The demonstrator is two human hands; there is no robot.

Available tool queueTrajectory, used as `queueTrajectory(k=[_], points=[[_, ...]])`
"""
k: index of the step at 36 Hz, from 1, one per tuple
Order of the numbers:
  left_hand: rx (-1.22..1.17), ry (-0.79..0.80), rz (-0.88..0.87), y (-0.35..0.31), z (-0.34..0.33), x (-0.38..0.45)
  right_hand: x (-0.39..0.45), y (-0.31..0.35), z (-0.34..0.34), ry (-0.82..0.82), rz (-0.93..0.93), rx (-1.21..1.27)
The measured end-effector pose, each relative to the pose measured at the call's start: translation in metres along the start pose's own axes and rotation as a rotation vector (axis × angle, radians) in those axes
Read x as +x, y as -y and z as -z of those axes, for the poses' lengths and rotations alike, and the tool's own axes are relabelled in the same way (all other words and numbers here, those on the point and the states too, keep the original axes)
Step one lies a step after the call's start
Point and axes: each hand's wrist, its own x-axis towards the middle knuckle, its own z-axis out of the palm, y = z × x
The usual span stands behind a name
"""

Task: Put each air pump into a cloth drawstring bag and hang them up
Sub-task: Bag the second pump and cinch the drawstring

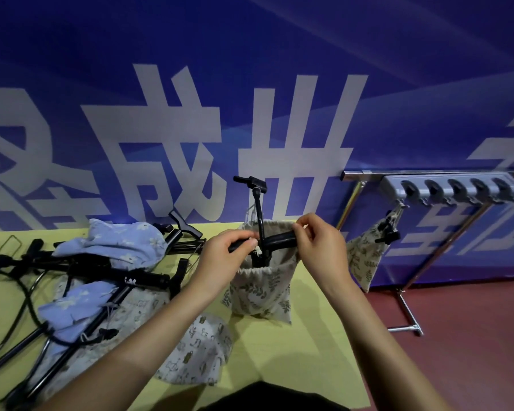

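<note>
On the yellow table [279, 351], a black air pump [261, 232] stands inside a leaf-printed cloth drawstring bag [261, 292], its T-handle above the gathered mouth. The left hand [229, 250] and right hand [318, 241] pinch closed, seemingly on drawstring ends. Another filled bag [365, 256] hangs from the grey hook rack [445, 188].

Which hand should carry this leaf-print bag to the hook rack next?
Right, probably. The right hand grips the leaf-print bag on the side nearer the hook rack; the left hand is farther.
</note>
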Motion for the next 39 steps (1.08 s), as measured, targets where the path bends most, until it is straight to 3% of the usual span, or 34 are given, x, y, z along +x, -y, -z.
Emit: queueTrajectory(k=[18,31,39], points=[[-0.011,-0.1,0.061,-0.002,-0.014,-0.004,-0.006,0.004,-0.014,-0.073,0.039,-0.149],[-0.028,-0.103,0.099,-0.014,-0.023,-0.008,-0.006,0.009,-0.028,-0.11,-0.129,0.162],[-0.022,-0.093,0.089,-0.015,-0.023,-0.009,0.003,-0.003,-0.023,-0.122,-0.05,0.159]])
